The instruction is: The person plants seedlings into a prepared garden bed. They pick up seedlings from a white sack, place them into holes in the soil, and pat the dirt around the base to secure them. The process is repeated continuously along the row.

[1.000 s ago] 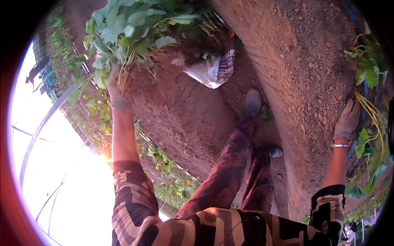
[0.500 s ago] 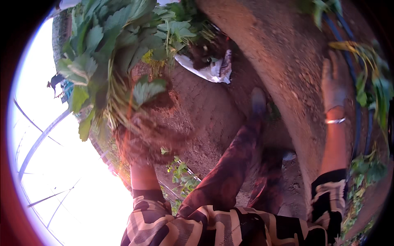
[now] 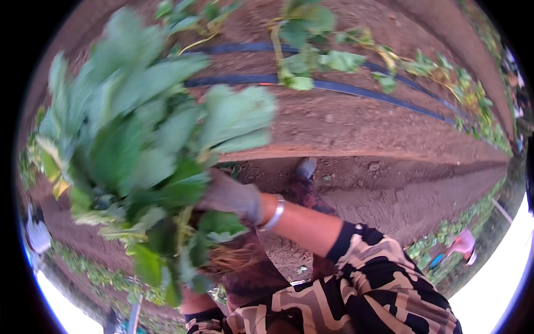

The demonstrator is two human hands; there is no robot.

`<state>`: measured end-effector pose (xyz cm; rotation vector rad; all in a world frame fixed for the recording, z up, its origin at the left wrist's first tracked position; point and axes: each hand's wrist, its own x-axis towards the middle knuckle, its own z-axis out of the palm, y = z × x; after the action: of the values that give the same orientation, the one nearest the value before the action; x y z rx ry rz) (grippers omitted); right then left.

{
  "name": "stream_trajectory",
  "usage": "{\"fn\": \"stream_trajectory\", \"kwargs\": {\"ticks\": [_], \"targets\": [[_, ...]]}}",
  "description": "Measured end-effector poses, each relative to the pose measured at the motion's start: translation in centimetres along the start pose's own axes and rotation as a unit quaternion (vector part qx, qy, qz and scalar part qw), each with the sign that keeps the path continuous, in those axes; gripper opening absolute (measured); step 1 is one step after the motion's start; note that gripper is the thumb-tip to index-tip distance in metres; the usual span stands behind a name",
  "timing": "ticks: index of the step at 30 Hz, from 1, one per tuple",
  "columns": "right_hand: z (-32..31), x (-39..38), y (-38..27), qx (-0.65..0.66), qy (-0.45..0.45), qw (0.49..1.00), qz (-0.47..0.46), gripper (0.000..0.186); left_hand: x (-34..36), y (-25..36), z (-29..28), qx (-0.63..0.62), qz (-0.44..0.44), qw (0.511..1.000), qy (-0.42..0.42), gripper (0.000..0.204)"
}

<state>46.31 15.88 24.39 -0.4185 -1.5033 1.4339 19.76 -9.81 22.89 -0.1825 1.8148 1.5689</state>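
A big bunch of leafy green seedlings [image 3: 144, 150] fills the left of the view, its leaves blurred and its brown bare roots [image 3: 233, 260] hanging near my lap. My left forearm [image 3: 199, 302] comes up beneath the bunch, which rests in my left hand; leaves cover that hand. My right hand [image 3: 231, 196], in a grey glove with a silver bangle at the wrist, reaches across to the right side of the bunch. Its fingers are hidden behind the leaves.
In front runs a raised soil bed [image 3: 328, 125] with two dark drip lines [image 3: 361, 94] and young plants [image 3: 300, 55] along them. My shoe [image 3: 306, 168] is in the furrow beside it. A person in pink [image 3: 463, 244] is bent among plants at the far right.
My view has swung round to face the bed. My right hand has left the soil beside the drip lines and come to the bunch, which is now nearer my middle.
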Motion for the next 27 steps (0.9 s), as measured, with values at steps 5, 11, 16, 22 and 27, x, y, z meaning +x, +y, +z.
{"fn": "stream_trajectory", "kwargs": {"ticks": [5, 11, 16, 22, 27], "targets": [[-15.2, -8.7, -8.1, 0.354, 0.177, 0.822, 0.411, 0.053, -5.2, -5.0, 21.4, 0.132, 0.019, 0.931, -0.339, 0.022], [-30.0, -17.6, -17.0, 0.111, 0.405, 0.9, 0.116, 0.053, -19.8, -12.0, 46.3, 0.115, -0.079, 0.671, -0.728, 0.024], [-41.0, -25.4, -12.0, 0.005, 0.516, 0.827, 0.225, 0.057, -24.9, -20.2, 55.1, 0.213, -0.196, 0.69, -0.663, 0.06], [-43.2, -29.9, -8.5, -0.23, 0.603, 0.674, 0.36, 0.044, -21.9, -26.6, 51.0, 0.352, -0.104, 0.751, -0.548, 0.045], [-34.5, -22.3, -12.5, -0.193, 0.546, 0.694, 0.427, 0.049, -18.1, -22.7, 43.3, 0.347, -0.115, 0.808, -0.461, 0.037]]}}
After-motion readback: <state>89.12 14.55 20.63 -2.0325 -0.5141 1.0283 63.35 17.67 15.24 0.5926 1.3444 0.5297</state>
